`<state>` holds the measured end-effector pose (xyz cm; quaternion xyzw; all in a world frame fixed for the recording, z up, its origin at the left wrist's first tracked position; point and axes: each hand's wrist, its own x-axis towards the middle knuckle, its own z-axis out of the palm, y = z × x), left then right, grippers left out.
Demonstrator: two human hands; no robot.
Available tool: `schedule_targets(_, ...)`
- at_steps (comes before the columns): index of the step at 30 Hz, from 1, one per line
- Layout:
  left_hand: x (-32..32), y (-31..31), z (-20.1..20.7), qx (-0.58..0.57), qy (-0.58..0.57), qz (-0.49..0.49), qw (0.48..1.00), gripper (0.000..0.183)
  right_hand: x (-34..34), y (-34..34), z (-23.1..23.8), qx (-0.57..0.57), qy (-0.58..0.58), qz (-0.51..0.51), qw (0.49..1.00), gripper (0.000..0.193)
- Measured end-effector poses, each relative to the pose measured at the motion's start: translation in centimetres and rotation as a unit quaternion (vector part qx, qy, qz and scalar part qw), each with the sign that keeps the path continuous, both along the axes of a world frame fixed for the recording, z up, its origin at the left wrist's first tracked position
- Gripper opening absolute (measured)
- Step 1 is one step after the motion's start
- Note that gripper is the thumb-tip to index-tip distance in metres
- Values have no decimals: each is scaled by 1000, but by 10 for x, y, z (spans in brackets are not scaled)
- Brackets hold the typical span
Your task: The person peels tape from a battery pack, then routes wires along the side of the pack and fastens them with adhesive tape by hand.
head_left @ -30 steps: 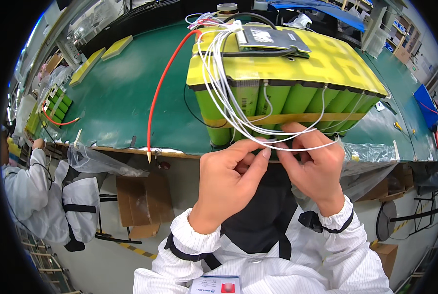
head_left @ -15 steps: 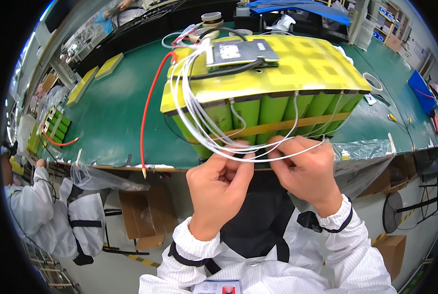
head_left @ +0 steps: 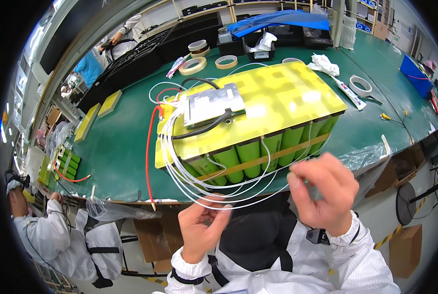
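A battery pack of green cylindrical cells (head_left: 252, 157) under a yellow top sheet (head_left: 277, 93) sits on the bench in front of me. A circuit board with a silver cover (head_left: 214, 105) lies on that sheet. From it a bundle of white wires (head_left: 169, 147) loops down past the near side, where thin leads rise along the cells. My left hand (head_left: 201, 228) is closed in a pinch on the white wires at the pack's lower front edge. My right hand (head_left: 326, 193) is held off the pack's near right corner, thumb and forefinger pinched; what lies between them is unclear.
A red cable (head_left: 149, 161) hangs over the bench's near edge. Tape rolls (head_left: 193, 66), a white tube (head_left: 351, 94) and a crumpled tissue (head_left: 323, 64) lie behind and right of the pack. Another person (head_left: 57, 230) works at the far left. Cardboard boxes (head_left: 406, 252) stand on the floor.
My right hand has come away from the pack's near side, rightward and lower. My left hand is slightly lower and left, still at the wires. The view has shifted, showing more of the bench's back.
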<state>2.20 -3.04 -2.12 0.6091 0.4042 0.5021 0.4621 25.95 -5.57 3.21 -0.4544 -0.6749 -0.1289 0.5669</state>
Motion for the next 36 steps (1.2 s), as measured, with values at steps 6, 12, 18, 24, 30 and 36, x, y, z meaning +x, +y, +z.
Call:
schedule_targets(6, -21, 1, 0, 40, 60, 46, 996, 20, 14, 17, 13, -59, -197, 55, 977, 29)
schedule_targets(12, -32, 13, 25, 270, 126, 120, 947, 23, 25, 32, 15, -67, -292, 50, 953, 29)
schedule_targets(18, -23, 15, 81, 461, 261, 11, 848, 28, 29, 35, 16, -49, -265, 98, 958, 26)
schedule_targets(24, -12, 13, 98, 483, 418, 136, 757, 32, 27, 37, 9, 11, -188, 83, 979, 23)
schedule_targets(30, -2, 11, 96, 504, 496, 151, 691, 27, 30, 38, 6, -13, -223, 79, 972, 19)
schedule_targets(36, 7, 18, 88, 479, 531, 164, 679, 24, 24, 41, 0, 5, -183, 71, 981, 19)
